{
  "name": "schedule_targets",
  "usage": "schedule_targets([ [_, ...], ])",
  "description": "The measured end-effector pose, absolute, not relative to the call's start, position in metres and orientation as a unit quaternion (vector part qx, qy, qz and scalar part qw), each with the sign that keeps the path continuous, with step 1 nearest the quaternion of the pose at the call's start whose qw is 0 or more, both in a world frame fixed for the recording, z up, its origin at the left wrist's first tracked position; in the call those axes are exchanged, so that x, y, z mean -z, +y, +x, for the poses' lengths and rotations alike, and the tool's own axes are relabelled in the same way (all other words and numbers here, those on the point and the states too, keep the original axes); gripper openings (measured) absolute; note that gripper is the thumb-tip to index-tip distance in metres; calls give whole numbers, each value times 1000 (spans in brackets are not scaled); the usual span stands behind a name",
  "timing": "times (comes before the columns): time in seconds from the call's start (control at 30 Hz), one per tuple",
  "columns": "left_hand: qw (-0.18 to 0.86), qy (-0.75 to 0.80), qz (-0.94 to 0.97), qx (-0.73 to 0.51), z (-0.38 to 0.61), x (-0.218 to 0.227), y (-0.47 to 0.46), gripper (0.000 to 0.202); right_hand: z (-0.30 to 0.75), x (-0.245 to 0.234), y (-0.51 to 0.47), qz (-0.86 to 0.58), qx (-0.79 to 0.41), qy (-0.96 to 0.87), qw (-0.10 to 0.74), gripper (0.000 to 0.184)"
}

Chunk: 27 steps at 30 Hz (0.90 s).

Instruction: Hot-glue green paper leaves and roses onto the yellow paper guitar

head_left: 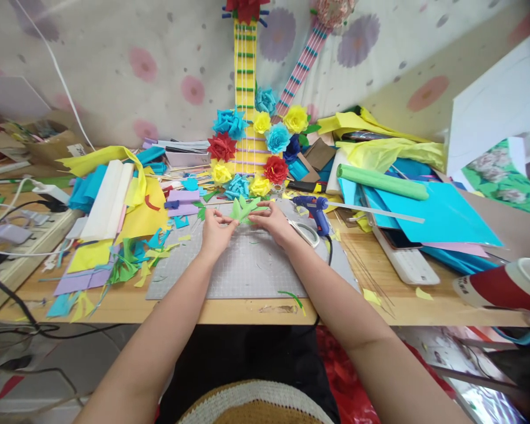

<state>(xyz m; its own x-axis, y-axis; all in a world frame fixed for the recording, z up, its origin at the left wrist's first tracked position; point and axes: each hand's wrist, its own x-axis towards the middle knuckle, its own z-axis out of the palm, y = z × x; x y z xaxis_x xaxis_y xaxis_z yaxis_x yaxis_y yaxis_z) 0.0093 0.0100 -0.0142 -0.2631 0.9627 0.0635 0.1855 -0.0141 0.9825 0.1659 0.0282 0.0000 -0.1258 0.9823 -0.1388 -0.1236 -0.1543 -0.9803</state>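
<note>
Between my two hands, above the far part of the grey cutting mat, is a light green paper leaf piece with several pointed lobes. My left hand pinches its lower left side between thumb and fingers. From the right, my right hand grips the other side with thumb and forefinger. Just behind stands a yellow paper guitar with paper flowers around its body. A blue glue gun lies right of my right hand, beside white-handled scissors partly hidden by my forearm.
Paper scraps and folded crepe paper lie on the left, near a power strip with cables. Blue sheets, a green paper roll and a paper cup are on the right. Thin wires lie near the mat.
</note>
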Motion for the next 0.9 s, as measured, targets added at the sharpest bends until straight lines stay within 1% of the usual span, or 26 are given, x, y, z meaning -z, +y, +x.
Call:
schedule_targets([
  [0.13,386,591,486,-515,10,15,10,46,164,-1,27,-472,-595,-458,462,54],
  [0.37,448,576,474,-493,11,15,9,46,161,-1,27,-493,-581,-463,453,49],
  [0.43,450,576,481,-484,10,15,9,46,162,0,29,-493,-581,-460,455,48],
  [0.57,437,571,518,-463,9,14,10,55,163,0,30,-490,-583,-457,460,48],
  [0.63,432,573,528,-455,9,13,10,54,163,0,30,-489,-582,-457,461,48],
  [0.7,405,586,539,-450,9,12,9,51,163,0,29,-488,-582,-458,462,47],
  [0.83,295,628,586,-418,10,3,4,46,162,-1,28,-491,-581,-458,460,48],
  [0.9,260,644,600,-397,10,0,1,44,162,-2,27,-489,-582,-458,461,48],
])
